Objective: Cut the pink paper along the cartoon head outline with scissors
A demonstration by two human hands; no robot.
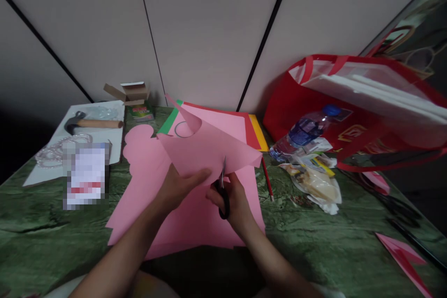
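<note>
My left hand [179, 186] grips a piece of pink paper [206, 149] by its near edge, thumb on top and fingers hidden underneath. The paper is raised, and a cut strip curls up at its far left. In my right hand [235, 200] are scissors with black handles [223, 198], fingers through the loops. Their blades point away from me and meet the near edge of the paper, right of my left thumb. Below lie more pink sheets [195, 223], with a rounded, scalloped pink cutout [139, 144] at the left.
A red pencil [267, 179] lies right of the sheets. Behind it are a water bottle [302, 132], crumpled packaging [317, 184] and a large red bag [282, 98]. At left are a hammer [99, 123], beads [52, 151] and an opened small box [139, 107]. Pink scraps [401, 251] lie far right.
</note>
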